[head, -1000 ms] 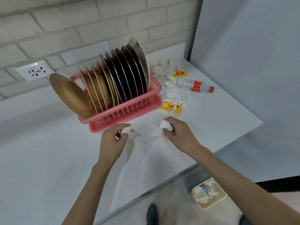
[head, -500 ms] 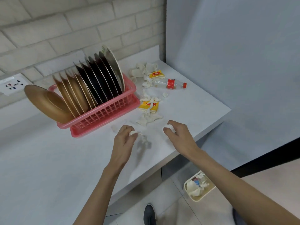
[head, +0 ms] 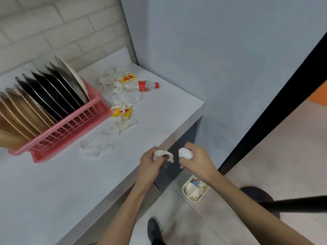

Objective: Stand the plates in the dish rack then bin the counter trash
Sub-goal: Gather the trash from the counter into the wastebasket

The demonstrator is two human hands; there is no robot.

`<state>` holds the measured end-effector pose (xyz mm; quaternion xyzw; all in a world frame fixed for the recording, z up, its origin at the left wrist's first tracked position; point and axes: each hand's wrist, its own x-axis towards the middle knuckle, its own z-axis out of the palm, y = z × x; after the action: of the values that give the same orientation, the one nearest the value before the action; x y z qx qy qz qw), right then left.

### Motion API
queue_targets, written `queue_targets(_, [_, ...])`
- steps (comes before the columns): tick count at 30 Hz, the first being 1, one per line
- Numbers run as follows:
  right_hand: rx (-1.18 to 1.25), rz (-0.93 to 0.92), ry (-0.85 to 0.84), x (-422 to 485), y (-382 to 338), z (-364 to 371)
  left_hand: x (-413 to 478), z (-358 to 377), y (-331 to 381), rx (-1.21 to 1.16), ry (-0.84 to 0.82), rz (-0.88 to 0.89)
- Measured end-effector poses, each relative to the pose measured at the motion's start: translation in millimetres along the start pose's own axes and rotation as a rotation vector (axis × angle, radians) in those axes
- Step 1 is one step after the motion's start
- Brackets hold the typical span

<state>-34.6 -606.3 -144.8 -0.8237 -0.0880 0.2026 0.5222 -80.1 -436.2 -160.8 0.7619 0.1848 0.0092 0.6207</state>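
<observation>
Several brown, black and white plates (head: pixel 53 92) stand upright in the pink dish rack (head: pixel 70 128) on the white counter (head: pixel 53 183). My left hand (head: pixel 150 165) grips a crumpled tissue (head: pixel 163 154) at the counter's front edge. My right hand (head: pixel 196 161) grips a white tissue ball (head: pixel 185 153) beyond the edge, above the floor. Below it a cream bin (head: pixel 195 189) on the floor holds trash. Loose tissues (head: pixel 120 126), yellow wrappers (head: pixel 121 113) and a plastic bottle (head: pixel 141 85) lie on the counter right of the rack.
A grey wall (head: pixel 212 59) bounds the counter on the right and a brick wall (head: pixel 62 23) at the back. My shoe (head: pixel 153 228) stands on the tiled floor. A black pole (head: pixel 292 203) crosses at lower right.
Both hands have lifted their tissues off the counter and moved right, toward and past its front edge above the bin. The view has swung right, so the rack sits further left.
</observation>
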Motion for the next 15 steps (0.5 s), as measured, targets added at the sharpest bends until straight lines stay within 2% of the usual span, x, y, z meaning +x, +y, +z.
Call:
queue_targets(4, [-0.037, 0.065, 0.058, -18.2, 34.5, -16.4, -7.4, 37.7, -9.4, -0.152, -0.08, -0.054])
queue_targets(6, [-0.019, 0.092, 0.073, -24.1, 54.2, -23.1, -6.4, 53.4, -15.8, -0.147, -0.098, -0.069])
queue_targets(10, [-0.007, 0.16, 0.11, -37.5, 85.2, -33.3, 3.3, 77.2, -36.5, 0.012, -0.062, -0.137])
queue_targets(15, [-0.001, 0.165, 0.169, -44.2, 121.3, -34.7, 15.5, 95.4, -55.0, 0.149, -0.195, -0.181])
